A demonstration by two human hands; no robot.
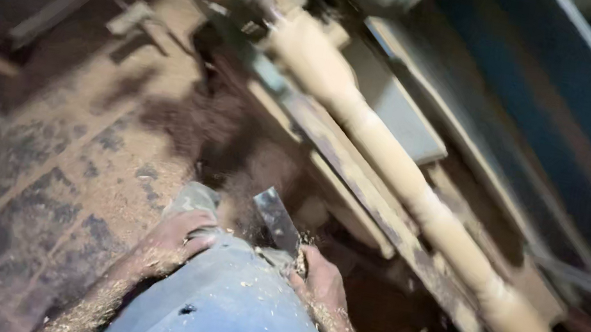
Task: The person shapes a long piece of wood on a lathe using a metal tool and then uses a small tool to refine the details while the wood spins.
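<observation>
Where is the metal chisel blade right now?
In the head view, the chisel blade sits low and centre, held by the right hand, just below and left of the turned wooden spindle on the lathe.

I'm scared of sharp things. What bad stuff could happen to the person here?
The right hand holds a flat metal chisel close to the body, so a slip might cut the leg or the left hand. The long wooden spindle looks mounted on a lathe; if it spins, a sleeve or the blade could catch. Sawdust covers the floor, which may be slippery.
</observation>
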